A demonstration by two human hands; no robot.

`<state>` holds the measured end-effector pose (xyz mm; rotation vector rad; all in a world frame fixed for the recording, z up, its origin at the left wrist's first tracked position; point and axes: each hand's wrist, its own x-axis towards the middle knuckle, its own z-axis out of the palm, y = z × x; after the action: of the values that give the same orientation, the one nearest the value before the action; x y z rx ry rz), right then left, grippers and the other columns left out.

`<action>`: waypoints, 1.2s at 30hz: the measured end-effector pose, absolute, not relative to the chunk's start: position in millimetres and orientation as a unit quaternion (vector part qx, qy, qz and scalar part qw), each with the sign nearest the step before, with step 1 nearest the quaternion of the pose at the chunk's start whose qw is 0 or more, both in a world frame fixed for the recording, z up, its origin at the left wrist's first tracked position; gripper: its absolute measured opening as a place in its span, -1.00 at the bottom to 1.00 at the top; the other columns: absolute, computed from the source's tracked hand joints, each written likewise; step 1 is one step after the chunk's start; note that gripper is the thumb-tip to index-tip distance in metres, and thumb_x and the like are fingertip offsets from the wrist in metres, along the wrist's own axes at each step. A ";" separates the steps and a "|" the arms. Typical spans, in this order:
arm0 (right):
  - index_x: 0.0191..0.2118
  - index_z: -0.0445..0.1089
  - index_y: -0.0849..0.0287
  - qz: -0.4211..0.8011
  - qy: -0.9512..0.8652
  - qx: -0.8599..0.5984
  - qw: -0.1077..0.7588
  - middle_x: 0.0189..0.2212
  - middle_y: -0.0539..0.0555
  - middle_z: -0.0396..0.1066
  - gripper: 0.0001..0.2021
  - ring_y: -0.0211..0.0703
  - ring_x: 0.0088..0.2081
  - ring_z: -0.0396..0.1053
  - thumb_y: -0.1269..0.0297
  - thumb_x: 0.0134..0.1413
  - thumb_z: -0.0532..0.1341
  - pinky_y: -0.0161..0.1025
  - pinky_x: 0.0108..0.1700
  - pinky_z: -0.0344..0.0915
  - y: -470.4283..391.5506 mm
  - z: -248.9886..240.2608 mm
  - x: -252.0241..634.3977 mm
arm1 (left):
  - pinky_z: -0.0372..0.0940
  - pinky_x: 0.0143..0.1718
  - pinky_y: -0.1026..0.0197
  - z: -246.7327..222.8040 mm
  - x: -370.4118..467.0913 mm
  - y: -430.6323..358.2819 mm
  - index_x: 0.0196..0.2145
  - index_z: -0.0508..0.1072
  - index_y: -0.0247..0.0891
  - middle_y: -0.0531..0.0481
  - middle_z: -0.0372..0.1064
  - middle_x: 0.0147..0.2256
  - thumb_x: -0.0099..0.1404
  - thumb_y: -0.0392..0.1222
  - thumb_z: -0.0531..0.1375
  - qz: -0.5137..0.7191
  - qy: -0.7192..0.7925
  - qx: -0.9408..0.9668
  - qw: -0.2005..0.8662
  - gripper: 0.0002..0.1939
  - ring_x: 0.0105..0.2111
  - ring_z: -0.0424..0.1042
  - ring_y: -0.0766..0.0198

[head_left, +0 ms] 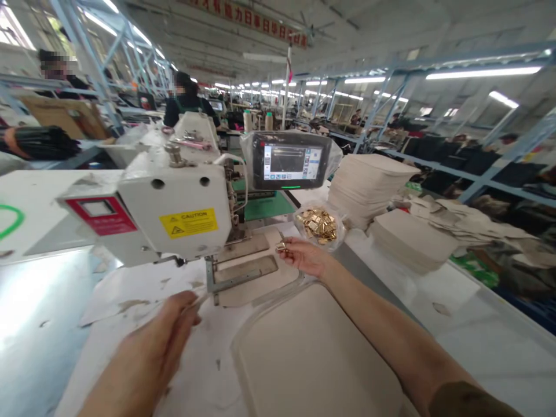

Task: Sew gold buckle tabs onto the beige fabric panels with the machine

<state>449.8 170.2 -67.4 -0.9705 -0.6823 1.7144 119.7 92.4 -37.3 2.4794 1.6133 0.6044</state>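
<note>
My right hand (306,256) is closed in a pinch on a small gold metal fitting (281,247), held over the right end of a beige panel (282,282). That panel lies under the metal clamp frame (245,273) of a sewing machine (174,202). Left of the clamp is my left hand (167,333), its fingers curled together and smeared by motion. What they hold, if anything, I cannot make out. Close beyond my right hand, a clear plastic-lined bowl (341,237) holds many gold fittings (319,225). Nearest me lies a larger stack of beige panels (317,353).
A lit control screen (289,161) stands behind the clamp. Tall stacked beige panels (369,179) and a lower stack (410,237) are at the right, beside loose beige pieces (482,223). Scraps lie on the white table (108,295). A person (186,101) sits beyond the machine.
</note>
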 end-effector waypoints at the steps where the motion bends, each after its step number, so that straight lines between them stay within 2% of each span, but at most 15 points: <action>1: -0.28 0.41 0.26 0.712 -0.295 -0.393 0.502 -0.45 0.02 0.49 -0.78 -0.35 -0.42 0.44 0.52 -0.11 0.38 -0.44 -0.35 0.39 168.8 -68.9 448.5 | 0.40 -0.30 0.20 -35.5 132.6 96.2 -0.07 0.31 -0.15 0.00 0.51 -0.34 0.47 0.00 -0.17 0.196 0.526 0.822 0.095 -0.66 -0.35 0.53 0.24; 3: -0.23 0.44 0.30 0.709 -0.316 -0.386 0.499 -0.45 0.03 0.49 -0.69 -0.32 -0.36 0.46 0.54 -0.19 0.41 -0.37 -0.19 0.42 166.4 -69.4 446.0 | 0.39 -0.32 0.16 -32.1 162.5 107.2 -0.21 0.31 -0.19 -0.05 0.50 -0.38 0.45 -0.06 -0.18 0.154 0.504 0.840 0.130 -0.68 -0.37 0.53 0.17; 6: -0.23 0.47 0.32 0.693 -0.349 -0.402 0.486 -0.43 0.05 0.50 -0.69 -0.27 -0.32 0.48 0.48 -0.21 0.42 -0.29 -0.08 0.40 164.8 -68.5 441.1 | 0.38 -0.22 0.11 -27.8 204.4 121.2 -0.22 0.30 -0.23 -0.15 0.51 -0.25 0.44 -0.17 -0.19 0.122 0.491 0.852 0.132 -0.70 -0.25 0.54 0.11; 8: -0.31 0.47 0.29 0.669 -0.375 -0.431 0.476 -0.44 0.04 0.49 -0.80 -0.28 -0.35 0.46 0.46 -0.17 0.39 -0.28 -0.10 0.40 164.9 -69.7 436.8 | 0.38 -0.22 0.07 -25.3 225.2 123.5 -0.14 0.30 -0.23 -0.16 0.52 -0.22 0.45 -0.16 -0.19 0.090 0.503 0.851 0.118 -0.70 -0.24 0.55 0.07; 11: -0.40 0.39 0.22 0.599 -0.434 -0.499 0.453 -0.56 -0.06 0.41 -0.97 -0.32 -0.50 0.36 0.43 -0.03 0.27 -0.33 -0.33 0.38 165.7 -73.3 431.3 | 0.39 -0.29 0.04 -23.1 245.8 120.0 -0.09 0.29 -0.22 -0.16 0.53 -0.27 0.46 -0.14 -0.19 0.036 0.521 0.848 0.096 -0.69 -0.27 0.57 0.01; 14: -0.37 0.33 0.17 0.498 -0.515 -0.572 0.399 -0.64 -0.11 0.31 -0.96 -0.32 -0.59 0.25 0.40 0.09 0.16 -0.38 -0.52 0.21 166.6 -75.8 429.9 | 0.40 -0.34 0.07 -25.2 256.7 118.0 -0.13 0.31 -0.26 -0.20 0.53 -0.31 0.45 -0.18 -0.20 0.021 0.514 0.854 0.078 -0.68 -0.30 0.57 -0.01; 16: -0.35 0.31 0.15 0.421 -0.570 -0.601 0.368 -0.62 -0.11 0.32 -0.94 -0.30 -0.57 0.26 0.41 0.12 0.12 -0.38 -0.51 0.18 166.5 -76.0 430.2 | 0.40 -0.36 0.06 -28.7 259.8 120.1 -0.14 0.32 -0.29 -0.23 0.53 -0.31 0.43 -0.23 -0.20 0.023 0.506 0.860 0.059 -0.68 -0.31 0.57 -0.03; 22: -0.20 0.33 0.14 0.250 -0.715 -0.570 0.319 -0.38 0.00 0.46 -0.80 -0.20 -0.30 0.41 0.53 0.12 0.06 -0.27 -0.21 0.28 155.6 -70.7 422.2 | 0.42 -0.35 0.04 -37.1 257.3 126.5 -0.17 0.33 -0.32 -0.27 0.51 -0.35 0.37 -0.38 -0.17 0.020 0.503 0.863 0.029 -0.69 -0.29 0.57 -0.06; 28: -0.23 0.30 0.17 0.158 -0.729 -0.610 0.267 -0.44 0.04 0.43 -0.83 -0.15 -0.38 0.38 0.54 0.11 0.06 -0.27 -0.29 0.22 147.1 -64.1 415.1 | 0.42 -0.35 0.02 -35.8 255.3 116.4 -0.19 0.34 -0.30 -0.23 0.51 -0.35 0.40 -0.24 -0.16 0.058 0.511 0.857 0.043 -0.70 -0.33 0.57 -0.04; 36: -0.12 0.29 0.21 0.134 -0.784 -0.567 0.216 -0.37 0.08 0.47 -0.85 -0.15 -0.32 0.42 0.47 0.23 0.06 -0.29 -0.27 0.19 137.4 -52.3 406.9 | 0.42 -0.39 -0.02 -44.5 250.6 126.7 -0.18 0.36 -0.32 -0.26 0.51 -0.40 0.39 -0.30 -0.16 0.059 0.519 0.853 0.027 -0.69 -0.34 0.57 -0.11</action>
<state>406.9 137.4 -52.3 -1.5708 -2.1723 0.3717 250.6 126.7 -44.5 2.6335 1.6015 0.1819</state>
